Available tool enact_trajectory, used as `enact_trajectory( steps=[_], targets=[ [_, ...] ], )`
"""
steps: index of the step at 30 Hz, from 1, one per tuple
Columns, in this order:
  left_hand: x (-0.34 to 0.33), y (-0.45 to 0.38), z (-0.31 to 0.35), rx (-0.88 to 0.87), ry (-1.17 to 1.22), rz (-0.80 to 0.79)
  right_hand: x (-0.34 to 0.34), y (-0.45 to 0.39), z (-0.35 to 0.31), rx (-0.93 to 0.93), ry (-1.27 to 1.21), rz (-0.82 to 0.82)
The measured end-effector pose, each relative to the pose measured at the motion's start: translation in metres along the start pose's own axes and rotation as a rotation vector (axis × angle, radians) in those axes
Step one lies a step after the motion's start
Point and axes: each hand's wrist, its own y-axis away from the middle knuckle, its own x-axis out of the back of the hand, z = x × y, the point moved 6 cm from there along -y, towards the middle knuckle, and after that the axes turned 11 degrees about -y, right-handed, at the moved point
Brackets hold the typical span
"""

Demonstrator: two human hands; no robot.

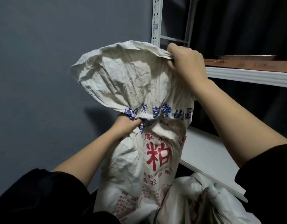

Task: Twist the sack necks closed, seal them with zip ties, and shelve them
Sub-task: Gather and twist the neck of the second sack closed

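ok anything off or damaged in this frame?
Nothing spilled or torn. The sack is held upright, the left hand gripping the gathered neck, the right hand holding the top edge. That edge looks frayed and the cloth is heavily creased, ordinary wear. No zip tie on the neck yet. A second white sack lies lower right.

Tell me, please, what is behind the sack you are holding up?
Behind the sack stand a grey wall and a white shelving rack, its upright showing above. The sack hides the rack's lower left corner and whatever sits there.
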Motion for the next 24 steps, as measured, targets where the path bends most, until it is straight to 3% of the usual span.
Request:
enact_trajectory(
  steps=[6, 10, 12, 14, 16, 19, 21, 24],
  targets=[
    [0.008, -0.009, -0.003, 0.036, 0.074, 0.147, 0.007, -0.003, 0.005, -0.2, -0.363, 0.05],
    [0.017, -0.012, -0.006, 0.033, 0.275, 0.251, -0.001, -0.006, 0.009, -0.191, -0.503, -0.047],
    [0.012, -0.008, -0.002, -0.001, 0.34, 0.167, -0.003, -0.008, 0.006, -0.172, -0.538, -0.054],
    [0.001, -0.001, 0.011, -0.069, 0.389, -0.033, -0.004, -0.01, 0.007, -0.195, -0.527, -0.014],
    [-0.009, 0.007, 0.019, -0.089, 0.251, -0.202, -0.006, -0.012, 0.007, -0.252, -0.53, 0.032],
    [-0.014, 0.002, 0.019, -0.085, 0.147, -0.165, -0.012, -0.014, -0.006, -0.301, -0.736, 0.044],
    [-0.009, -0.005, 0.015, -0.107, 0.254, -0.049, -0.017, -0.012, -0.014, -0.279, -0.972, -0.072],
    [-0.001, -0.012, 0.0, -0.1, 0.404, -0.014, -0.024, 0.004, -0.002, -0.275, -1.093, -0.446]
  ],
)
